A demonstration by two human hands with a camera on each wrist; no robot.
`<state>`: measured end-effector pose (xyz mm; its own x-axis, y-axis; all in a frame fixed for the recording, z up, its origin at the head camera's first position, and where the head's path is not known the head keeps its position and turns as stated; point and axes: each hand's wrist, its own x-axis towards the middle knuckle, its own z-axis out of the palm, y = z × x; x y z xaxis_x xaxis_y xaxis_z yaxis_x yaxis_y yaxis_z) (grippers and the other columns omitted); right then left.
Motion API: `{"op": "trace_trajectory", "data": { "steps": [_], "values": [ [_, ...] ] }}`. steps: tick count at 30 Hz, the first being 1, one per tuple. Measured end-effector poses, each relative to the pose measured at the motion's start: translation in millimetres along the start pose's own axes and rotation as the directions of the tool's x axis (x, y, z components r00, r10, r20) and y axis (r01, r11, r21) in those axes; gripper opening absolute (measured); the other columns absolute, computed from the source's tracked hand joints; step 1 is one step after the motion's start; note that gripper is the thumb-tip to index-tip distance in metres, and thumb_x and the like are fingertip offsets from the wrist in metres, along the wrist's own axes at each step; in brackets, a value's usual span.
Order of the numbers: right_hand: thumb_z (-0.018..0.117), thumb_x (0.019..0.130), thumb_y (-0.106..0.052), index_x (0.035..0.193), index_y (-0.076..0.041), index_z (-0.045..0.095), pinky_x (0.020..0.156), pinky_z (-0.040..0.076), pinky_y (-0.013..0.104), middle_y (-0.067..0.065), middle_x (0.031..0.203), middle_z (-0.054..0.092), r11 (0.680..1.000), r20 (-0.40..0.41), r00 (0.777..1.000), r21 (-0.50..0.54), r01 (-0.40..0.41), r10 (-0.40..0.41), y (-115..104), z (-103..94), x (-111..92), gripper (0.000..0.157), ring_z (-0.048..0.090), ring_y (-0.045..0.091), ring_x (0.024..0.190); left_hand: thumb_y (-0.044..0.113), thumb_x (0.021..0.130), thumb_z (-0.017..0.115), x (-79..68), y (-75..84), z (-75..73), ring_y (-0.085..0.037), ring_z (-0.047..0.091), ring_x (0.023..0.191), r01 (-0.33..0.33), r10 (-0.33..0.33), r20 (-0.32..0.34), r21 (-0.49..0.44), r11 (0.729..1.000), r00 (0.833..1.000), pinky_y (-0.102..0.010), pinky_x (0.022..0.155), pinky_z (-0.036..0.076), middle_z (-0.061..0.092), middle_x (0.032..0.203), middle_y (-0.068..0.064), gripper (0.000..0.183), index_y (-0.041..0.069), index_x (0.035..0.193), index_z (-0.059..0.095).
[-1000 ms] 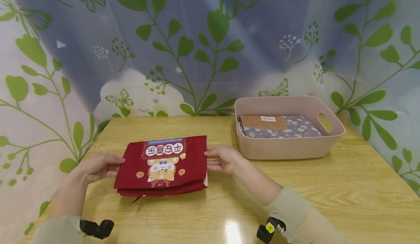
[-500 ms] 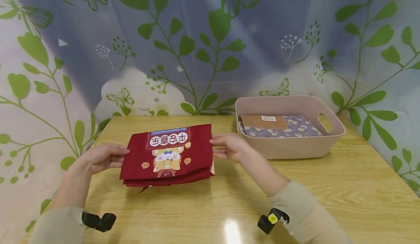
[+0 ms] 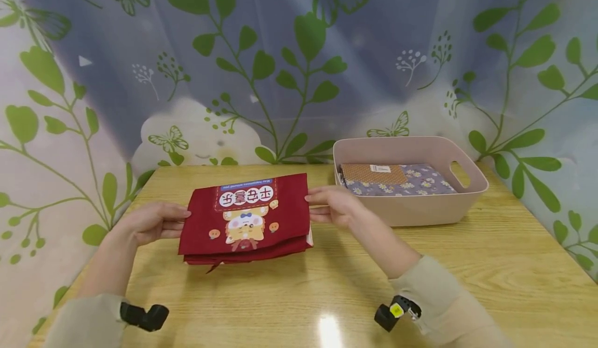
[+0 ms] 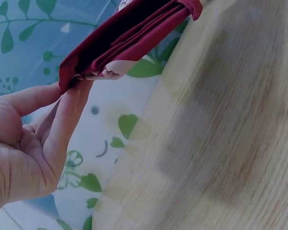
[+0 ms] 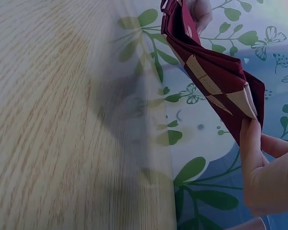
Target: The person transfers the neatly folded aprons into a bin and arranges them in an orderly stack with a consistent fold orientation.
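A dark red folded cloth (image 3: 245,218) with an upside-down cartoon animal, white round characters and a blue strip hangs above the table, its layers and a short dangling strip showing along the near edge. My left hand (image 3: 156,222) pinches its left edge, thumb on top and fingers beneath. At the opposite edge my right hand (image 3: 333,206) pinches it the same way. In the left wrist view, the left hand (image 4: 36,139) grips a corner of the folded layers. The right wrist view has the right hand (image 5: 268,167) at the other end, where a pale patch shows underneath.
A pinkish plastic bin (image 3: 406,212) stands at the back right of the wooden table (image 3: 467,275). Inside lies a folded floral cloth (image 3: 422,179) with an orange dotted part and a white label. A leaf-patterned curtain (image 3: 261,104) hangs behind the table.
Both hands have lifted the folded red cloth and carried it rightward and away from me, its right side now slightly higher. The bin has stayed in place.
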<state>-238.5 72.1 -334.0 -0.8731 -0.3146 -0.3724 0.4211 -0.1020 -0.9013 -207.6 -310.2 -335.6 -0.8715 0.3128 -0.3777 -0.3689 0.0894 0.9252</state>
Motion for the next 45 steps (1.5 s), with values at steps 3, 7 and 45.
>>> {"op": "trace_trajectory", "data": {
  "steps": [3, 7, 45],
  "values": [
    [0.053, 0.090, 0.002, 0.132, 0.007, 0.041, 0.070, 0.055, 0.028, 0.008, 0.092, 0.058, 1.000, 0.002, 1.000, -0.024, 0.009, -0.009, -1.5, -3.7, -2.2, 0.044, 0.062, 0.018, 0.071, 0.007, 0.094, 0.052, 1.3, 1.5, 5.4, -0.017, 0.068, 0.079, 0.001, 0.000, -0.023, 0.011, 1.000, 1.000, -0.032, 0.074, 0.055, 0.069, 0.086, -0.005, 0.014, 0.008, 0.091, 0.065],
    [0.052, 0.090, 0.001, 0.131, 0.008, 0.040, 0.067, 0.056, 0.027, 0.007, 0.090, 0.057, 0.997, 0.006, 1.000, -0.073, 0.029, -0.029, -5.1, -9.0, -6.0, 0.043, 0.063, 0.016, 0.069, 0.008, 0.094, 0.052, 5.6, 2.6, 13.1, -0.017, 0.068, 0.081, -0.014, 0.014, -0.033, -0.002, 1.000, 0.999, -0.031, 0.075, 0.055, 0.069, 0.087, -0.004, 0.010, 0.007, 0.094, 0.062],
    [0.048, 0.091, 0.002, 0.109, -0.001, 0.049, 0.060, 0.054, 0.021, -0.002, 0.074, 0.065, 0.996, -0.020, 0.996, 0.006, 0.093, -0.093, -31.7, -62.6, -15.3, 0.018, 0.064, 0.011, 0.063, 0.007, 0.093, 0.053, 36.2, 43.7, 58.1, -0.015, 0.068, 0.076, -0.087, 0.087, -0.003, -0.058, 0.994, 0.996, -0.027, 0.073, 0.055, 0.069, 0.084, -0.004, 0.016, 0.009, 0.086, 0.067]
  ]
}}
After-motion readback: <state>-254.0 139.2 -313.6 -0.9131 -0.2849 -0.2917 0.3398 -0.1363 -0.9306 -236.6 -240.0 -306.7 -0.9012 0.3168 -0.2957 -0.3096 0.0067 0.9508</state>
